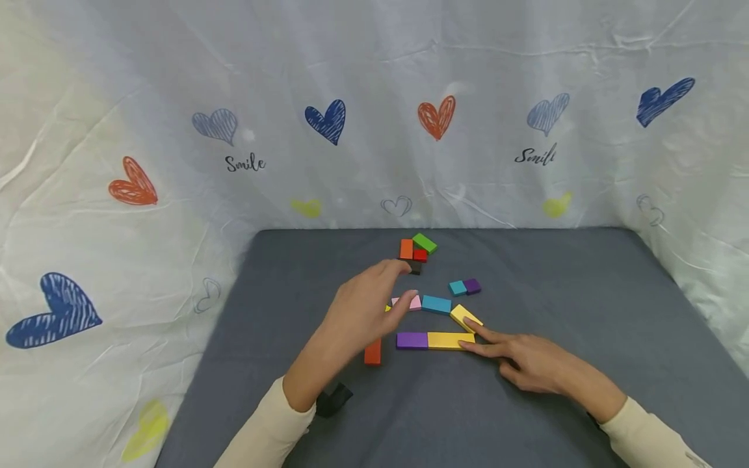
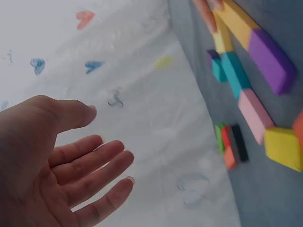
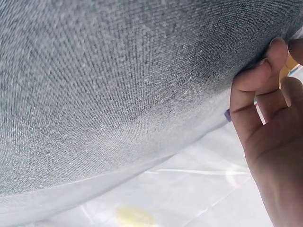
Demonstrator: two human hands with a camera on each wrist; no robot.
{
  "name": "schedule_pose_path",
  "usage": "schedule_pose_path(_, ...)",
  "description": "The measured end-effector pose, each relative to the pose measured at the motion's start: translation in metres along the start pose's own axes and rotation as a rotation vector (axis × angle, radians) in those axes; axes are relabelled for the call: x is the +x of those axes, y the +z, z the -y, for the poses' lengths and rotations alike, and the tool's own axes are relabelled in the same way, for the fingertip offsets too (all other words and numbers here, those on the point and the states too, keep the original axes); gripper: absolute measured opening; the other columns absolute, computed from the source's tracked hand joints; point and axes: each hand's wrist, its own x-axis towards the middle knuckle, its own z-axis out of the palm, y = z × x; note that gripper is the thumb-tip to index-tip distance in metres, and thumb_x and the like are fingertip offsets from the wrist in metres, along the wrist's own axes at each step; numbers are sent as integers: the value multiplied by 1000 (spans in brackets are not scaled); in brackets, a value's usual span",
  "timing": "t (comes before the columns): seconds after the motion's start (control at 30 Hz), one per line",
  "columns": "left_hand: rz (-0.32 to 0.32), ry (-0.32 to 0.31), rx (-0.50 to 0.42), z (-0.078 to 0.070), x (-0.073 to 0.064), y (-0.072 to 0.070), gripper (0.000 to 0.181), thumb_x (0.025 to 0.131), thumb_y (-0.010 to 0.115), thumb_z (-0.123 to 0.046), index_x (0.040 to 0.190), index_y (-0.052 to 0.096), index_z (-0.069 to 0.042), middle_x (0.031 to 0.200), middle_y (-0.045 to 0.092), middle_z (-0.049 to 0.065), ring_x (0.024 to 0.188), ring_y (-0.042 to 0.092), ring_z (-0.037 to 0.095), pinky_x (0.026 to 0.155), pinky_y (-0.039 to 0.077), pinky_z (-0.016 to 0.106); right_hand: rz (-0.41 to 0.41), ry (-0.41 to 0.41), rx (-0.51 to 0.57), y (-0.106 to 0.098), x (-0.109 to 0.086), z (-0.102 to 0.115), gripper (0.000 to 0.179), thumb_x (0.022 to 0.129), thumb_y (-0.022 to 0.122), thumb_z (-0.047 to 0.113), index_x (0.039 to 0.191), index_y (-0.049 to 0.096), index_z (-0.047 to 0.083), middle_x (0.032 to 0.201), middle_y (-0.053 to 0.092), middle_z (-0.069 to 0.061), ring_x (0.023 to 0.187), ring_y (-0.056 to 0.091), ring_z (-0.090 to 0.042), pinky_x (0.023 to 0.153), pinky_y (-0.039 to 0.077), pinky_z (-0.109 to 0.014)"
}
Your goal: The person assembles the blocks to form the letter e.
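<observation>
Lying nearest, the near orange block (image 1: 372, 354) sits on the grey-covered worktop (image 1: 526, 429), and just right of it a purple block (image 1: 412, 341) meets the near yellow block (image 1: 446, 341) end to end. From the right, the right hand (image 1: 529, 361) extends two spread fingers, one touching that yellow piece and the other the slanted yellow block (image 1: 462, 315); how hard they press I cannot tell. Should either fingertip slip, the slanted one would probably swing, and since its far end touches the blue block (image 1: 436, 304), the nudge could run on through the pink block (image 2: 255, 115) to the half-hidden yellow block (image 2: 283, 149). Over that end hangs the left hand (image 1: 365, 304), thumb and fingers apart, nothing between them (the left wrist view shows this well); lowered carelessly, it might knock the pieces beneath askew, because it masks them from the head view. Farther back, a turquoise block (image 1: 458, 288) touches a dark purple block (image 1: 471, 286). Farther still cluster a black block (image 1: 416, 267), a red block (image 1: 420, 256), the far orange block (image 1: 406, 248) and a green block (image 1: 424, 243), which a stray sweep of the left fingertips could scatter.
</observation>
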Motion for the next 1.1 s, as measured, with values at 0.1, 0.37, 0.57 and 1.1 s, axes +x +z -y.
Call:
schedule_pose_path(0.1, 22, 44, -19, -11, 11, -1, 42, 104, 67, -39, 139, 62, -15, 133, 68, -1, 113, 69, 15, 89, 61, 36, 2, -7, 8, 1, 0, -1, 79, 95, 61, -5, 161, 46, 37, 174, 29, -3, 52, 24, 3, 49, 27, -17)
schedule_pose_path(0.37, 95, 108, -97, -14, 45, 21, 41, 106, 65, -39, 141, 62, -20, 132, 68, -4, 109, 67, 9, 80, 59, 31, 2, -10, 20, 1, 1, -4, 78, 96, 60, -5, 161, 46, 36, 173, 29, -4, 50, 23, 3, 47, 27, -17)
schedule_pose_path(0.57, 179, 80, -95, -5, 70, 48, 43, 104, 68, -38, 143, 64, -19, 131, 69, -4, 112, 68, 11, 83, 59, 31, -7, -18, 28, 2, 0, -5, 78, 96, 60, -6, 161, 47, 35, 173, 30, -6, 50, 22, 4, 48, 28, -17)
schedule_pose_path(1.1, 418, -22, -15, 6, 122, 118, 53, 99, 74, -46, 143, 66, -17, 129, 71, -4, 110, 69, 13, 86, 60, 37, 11, -1, 35, 1, 1, -4, 78, 96, 59, -5, 161, 45, 35, 175, 26, -2, 51, 23, 3, 47, 28, -18)
